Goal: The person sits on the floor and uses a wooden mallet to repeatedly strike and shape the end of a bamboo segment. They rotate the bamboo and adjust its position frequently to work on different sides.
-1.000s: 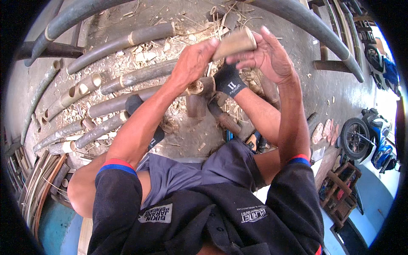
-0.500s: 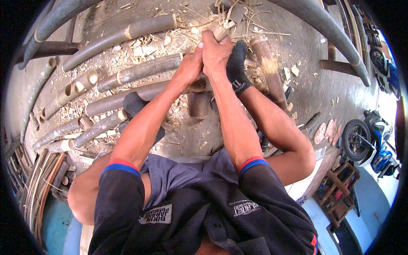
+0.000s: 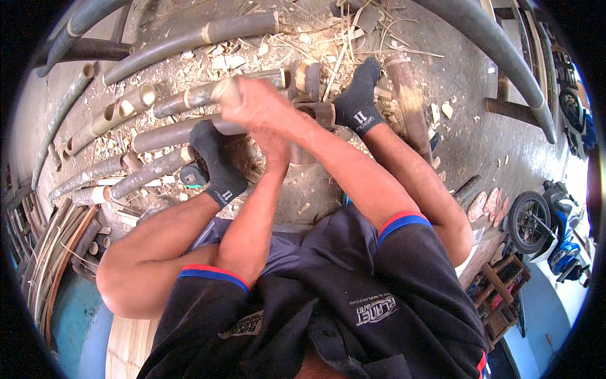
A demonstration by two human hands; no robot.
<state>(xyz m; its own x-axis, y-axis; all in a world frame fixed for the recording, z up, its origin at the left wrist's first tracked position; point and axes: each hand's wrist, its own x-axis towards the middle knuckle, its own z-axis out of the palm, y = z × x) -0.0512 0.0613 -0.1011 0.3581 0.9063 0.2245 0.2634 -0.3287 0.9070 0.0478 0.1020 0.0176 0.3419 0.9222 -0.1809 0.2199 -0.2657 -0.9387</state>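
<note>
Bamboo piece (image 3: 226,93), in the head view, sits in the closed right hand (image 3: 255,104), its pale end showing left of the grip. Just below, the left hand (image 3: 273,145) is partly hidden by the right wrist; whether it holds anything I cannot tell. Beyond the grip lie chips (image 3: 228,62) and a tube (image 3: 170,49); right of it, a sock (image 3: 360,95).

the right sock (image 3: 357,93), right of the fingers (image 3: 236,115), has white writing (image 3: 364,118) and a number. so does the left sock (image 3: 216,158) below them. further below, the shirt (image 3: 315,284) has a word patch (image 3: 242,324) and silvery letters (image 3: 377,311).
</note>
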